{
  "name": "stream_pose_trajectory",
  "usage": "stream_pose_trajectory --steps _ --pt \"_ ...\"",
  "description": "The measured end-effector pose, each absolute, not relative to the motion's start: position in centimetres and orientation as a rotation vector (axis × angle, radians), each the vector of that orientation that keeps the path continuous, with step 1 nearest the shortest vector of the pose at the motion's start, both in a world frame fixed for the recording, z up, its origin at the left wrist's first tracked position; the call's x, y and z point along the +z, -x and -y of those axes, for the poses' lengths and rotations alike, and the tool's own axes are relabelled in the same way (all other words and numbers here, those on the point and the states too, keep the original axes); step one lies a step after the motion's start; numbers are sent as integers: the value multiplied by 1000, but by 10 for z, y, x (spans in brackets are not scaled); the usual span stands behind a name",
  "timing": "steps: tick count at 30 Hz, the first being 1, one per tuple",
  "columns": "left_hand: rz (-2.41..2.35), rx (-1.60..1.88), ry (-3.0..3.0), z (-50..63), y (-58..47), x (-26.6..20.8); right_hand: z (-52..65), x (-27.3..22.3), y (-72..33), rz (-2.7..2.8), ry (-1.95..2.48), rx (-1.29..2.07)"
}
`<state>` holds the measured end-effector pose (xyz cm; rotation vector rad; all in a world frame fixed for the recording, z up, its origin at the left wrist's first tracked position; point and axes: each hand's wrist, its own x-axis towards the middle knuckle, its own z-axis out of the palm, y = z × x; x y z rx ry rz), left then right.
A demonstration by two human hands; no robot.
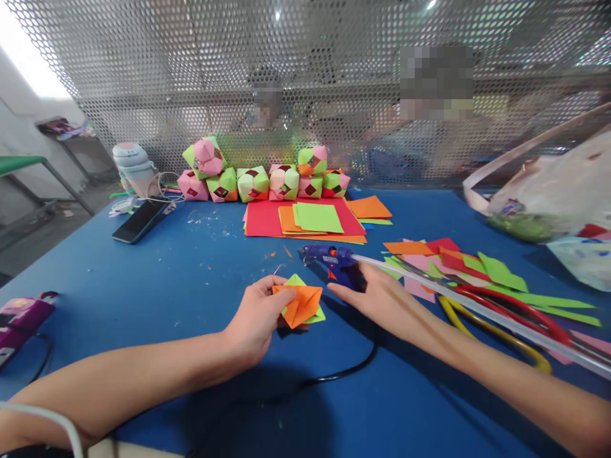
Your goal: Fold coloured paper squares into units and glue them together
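Observation:
My left hand [255, 318] is closed around a folded paper piece [301, 305], orange on top with green points showing beneath, with the thumb pressed on its upper face. To the right, my right hand [377, 296] is at the handle of a blue hot glue gun [337, 257], its nozzle facing left. The thumb sticks out below the handle, while the other fingers are mostly hidden behind it. A long clear glue stick [443, 289] runs from the back of the gun toward the right edge.
Several folded paper balls [252, 184] line the table's back. Before them lie coloured paper sheets [319, 217]. Paper scraps [468, 262] and red-and-yellow-handled scissors [496, 324] are at right. A phone [140, 221], bottle [136, 170] and purple power strip [23, 324] stand left. A black cord [344, 374] crosses the front.

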<state>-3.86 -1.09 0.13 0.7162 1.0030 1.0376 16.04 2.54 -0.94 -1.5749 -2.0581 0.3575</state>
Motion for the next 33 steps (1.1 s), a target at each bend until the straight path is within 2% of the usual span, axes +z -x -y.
stream_pose_trajectory --steps 5,12,20,33 --pt "-1073 1087 -807 1 44 2 -41 -7 -143 2010 1577 521" --pt "-1246 1064 -988 -15 53 -4 -1 13 -154 2046 1501 525" --pt "-1284 1055 -1220 -12 53 -4 19 21 -146 2279 1325 391" --pt "-1305 1021 -1379 -12 56 -11 16 18 -149 2373 1294 180"
